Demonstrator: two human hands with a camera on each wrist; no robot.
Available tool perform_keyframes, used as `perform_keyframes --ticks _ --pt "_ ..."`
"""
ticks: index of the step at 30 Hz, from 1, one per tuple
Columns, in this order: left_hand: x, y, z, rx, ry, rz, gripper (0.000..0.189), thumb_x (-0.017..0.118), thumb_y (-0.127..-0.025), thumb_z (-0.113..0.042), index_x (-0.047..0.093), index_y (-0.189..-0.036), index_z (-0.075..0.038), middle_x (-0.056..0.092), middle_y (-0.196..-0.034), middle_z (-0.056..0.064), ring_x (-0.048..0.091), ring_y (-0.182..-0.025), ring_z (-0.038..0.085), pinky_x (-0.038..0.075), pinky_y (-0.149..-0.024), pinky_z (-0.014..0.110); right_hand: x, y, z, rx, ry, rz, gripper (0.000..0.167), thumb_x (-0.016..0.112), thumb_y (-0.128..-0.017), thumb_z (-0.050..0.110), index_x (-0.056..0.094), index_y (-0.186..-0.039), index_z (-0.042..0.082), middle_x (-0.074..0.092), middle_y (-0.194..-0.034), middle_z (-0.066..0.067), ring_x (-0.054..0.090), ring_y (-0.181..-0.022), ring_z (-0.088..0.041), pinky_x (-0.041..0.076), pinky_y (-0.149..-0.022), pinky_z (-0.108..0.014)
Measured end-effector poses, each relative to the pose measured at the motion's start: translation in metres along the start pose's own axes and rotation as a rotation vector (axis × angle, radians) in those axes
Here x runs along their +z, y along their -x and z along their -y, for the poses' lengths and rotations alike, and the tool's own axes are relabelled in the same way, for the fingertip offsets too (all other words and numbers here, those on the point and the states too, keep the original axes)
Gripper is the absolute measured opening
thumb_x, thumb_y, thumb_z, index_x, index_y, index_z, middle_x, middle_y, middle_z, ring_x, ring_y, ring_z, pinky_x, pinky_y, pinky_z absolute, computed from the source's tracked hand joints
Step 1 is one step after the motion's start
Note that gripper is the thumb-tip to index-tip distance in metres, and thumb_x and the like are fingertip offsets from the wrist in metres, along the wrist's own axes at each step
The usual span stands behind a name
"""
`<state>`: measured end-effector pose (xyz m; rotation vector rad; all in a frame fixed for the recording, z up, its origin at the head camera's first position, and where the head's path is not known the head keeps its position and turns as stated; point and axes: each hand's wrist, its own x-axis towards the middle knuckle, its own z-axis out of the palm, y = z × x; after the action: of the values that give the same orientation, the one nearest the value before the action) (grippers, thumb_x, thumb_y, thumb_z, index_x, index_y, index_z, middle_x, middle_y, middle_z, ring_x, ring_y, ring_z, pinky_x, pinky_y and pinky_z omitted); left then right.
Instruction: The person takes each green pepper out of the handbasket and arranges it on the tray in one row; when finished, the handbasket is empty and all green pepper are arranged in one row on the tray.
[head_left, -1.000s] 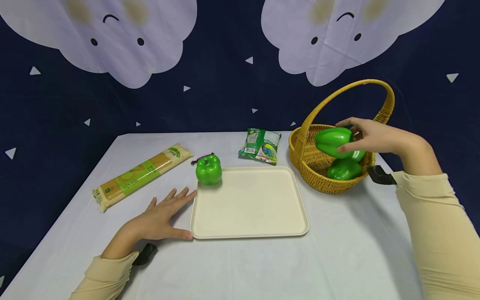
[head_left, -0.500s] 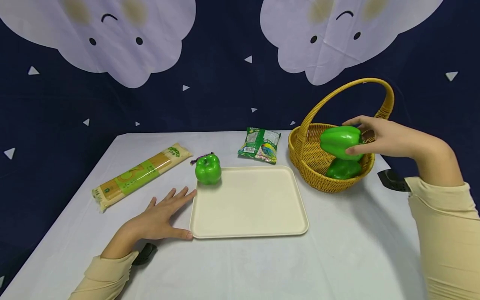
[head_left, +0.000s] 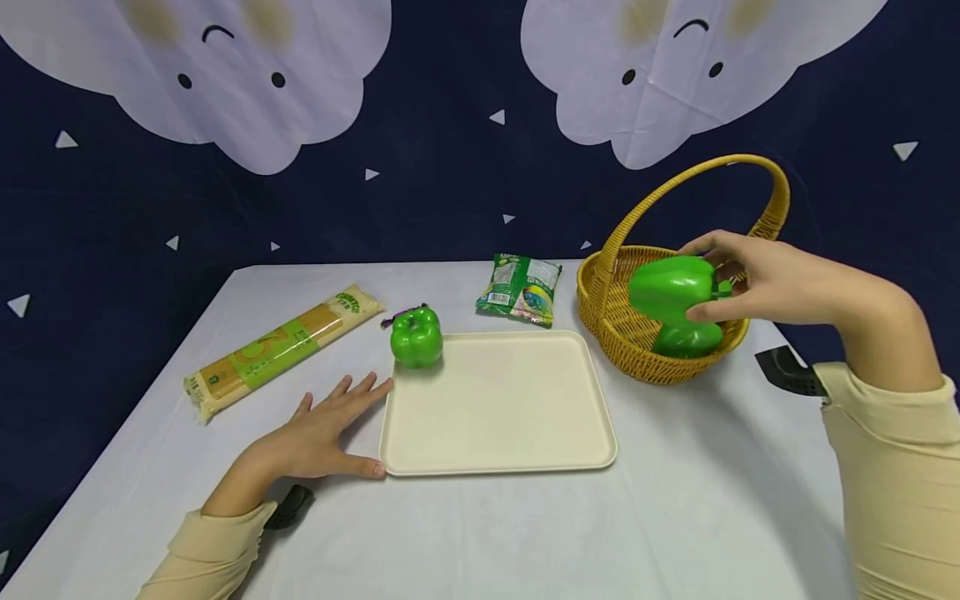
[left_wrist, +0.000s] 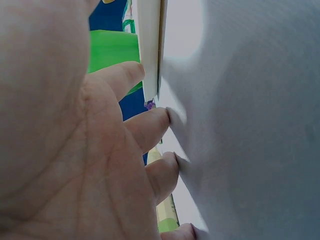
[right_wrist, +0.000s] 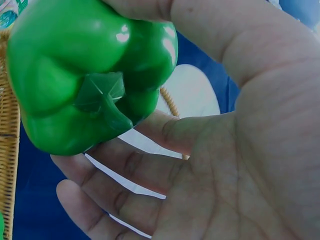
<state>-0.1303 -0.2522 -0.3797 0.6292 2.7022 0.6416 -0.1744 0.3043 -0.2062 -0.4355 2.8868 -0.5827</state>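
Note:
My right hand (head_left: 787,279) grips a green bell pepper (head_left: 670,287) between thumb and fingers, above the wicker basket (head_left: 637,354). In the right wrist view the held pepper's stem (right_wrist: 107,100) faces the palm. Another green pepper (head_left: 687,340) lies inside the basket, partly covered by the held one. My left hand (head_left: 318,437) is spread at the left edge of the cream tray (head_left: 498,408), its fingertips on the tablecloth and the thumb and index tip right at the rim. One more green pepper (head_left: 417,337) sits at the tray's far left corner.
A long pack of noodles (head_left: 285,352) lies slantwise on the left of the white table (head_left: 525,542). Behind the tray is a green snack bag (head_left: 519,290). A small purple item (head_left: 405,315) peeks out behind the tray's pepper. The basket's tall handle (head_left: 697,171) arches over it.
My right hand first moves right with the pepper, then slightly back left, tilting it so its stem shows. A further pepper seen beneath it earlier is now hidden. The left hand stays put.

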Motion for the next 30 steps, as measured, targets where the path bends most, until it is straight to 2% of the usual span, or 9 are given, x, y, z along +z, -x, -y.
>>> perform_keyframes --ticks 4,7,11,17,24,30 --pt "0.000 0.000 -0.001 0.003 0.001 0.000 0.121 0.086 -0.076 -0.071 0.027 -0.172 -0.029 0.021 -0.179 0.021 0.010 -0.163 0.060 0.000 -0.113 0.093 0.002 0.000 0.011 -0.021 0.006 -0.005 0.079 0.088 -0.090 0.031 0.047 -0.154 0.008 0.063 -0.138 -0.020 0.063 -0.124 -0.037 0.055 -0.078 -0.018" --pt "-0.001 0.000 -0.001 0.004 0.004 0.001 0.121 0.086 -0.076 -0.071 0.027 -0.172 -0.029 0.020 -0.179 0.021 0.010 -0.163 0.059 0.000 -0.113 0.093 0.004 -0.001 0.019 -0.042 0.011 -0.008 0.080 0.090 -0.088 0.031 0.048 -0.153 0.009 0.064 -0.138 -0.018 0.064 -0.124 -0.036 0.054 -0.079 -0.017" --pt "-0.001 0.000 0.000 0.005 0.004 0.002 0.121 0.086 -0.076 -0.071 0.026 -0.172 -0.029 0.020 -0.179 0.020 0.010 -0.163 0.059 0.000 -0.113 0.093 0.008 -0.004 0.029 -0.067 0.017 0.001 0.079 0.091 -0.087 0.033 0.051 -0.152 0.012 0.067 -0.136 -0.014 0.065 -0.120 -0.031 0.056 -0.081 -0.023" --pt "0.000 0.000 0.000 0.001 -0.001 0.002 0.121 0.086 -0.076 -0.071 0.026 -0.172 -0.030 0.020 -0.179 0.021 0.010 -0.162 0.060 0.000 -0.113 0.094 0.016 -0.013 0.047 -0.108 0.023 0.035 0.075 0.091 -0.086 0.035 0.055 -0.150 0.018 0.069 -0.134 -0.007 0.065 -0.117 -0.025 0.058 -0.089 -0.039" --pt "0.000 -0.001 0.000 -0.006 -0.003 0.004 0.121 0.086 -0.076 -0.072 0.026 -0.172 -0.030 0.020 -0.179 0.021 0.010 -0.163 0.060 0.000 -0.114 0.093 0.028 -0.029 0.063 -0.165 0.022 0.086 0.073 0.089 -0.086 0.037 0.056 -0.151 0.024 0.069 -0.137 -0.001 0.066 -0.121 -0.024 0.058 -0.092 -0.043" --pt "0.000 -0.002 -0.001 0.001 -0.008 0.006 0.120 0.087 -0.076 -0.069 0.026 -0.172 -0.029 0.021 -0.179 0.022 0.010 -0.162 0.060 0.001 -0.113 0.094 0.038 -0.045 0.078 -0.213 -0.009 0.136 0.072 0.087 -0.087 0.029 0.057 -0.152 0.019 0.070 -0.133 -0.003 0.066 -0.118 -0.025 0.058 -0.101 -0.049"
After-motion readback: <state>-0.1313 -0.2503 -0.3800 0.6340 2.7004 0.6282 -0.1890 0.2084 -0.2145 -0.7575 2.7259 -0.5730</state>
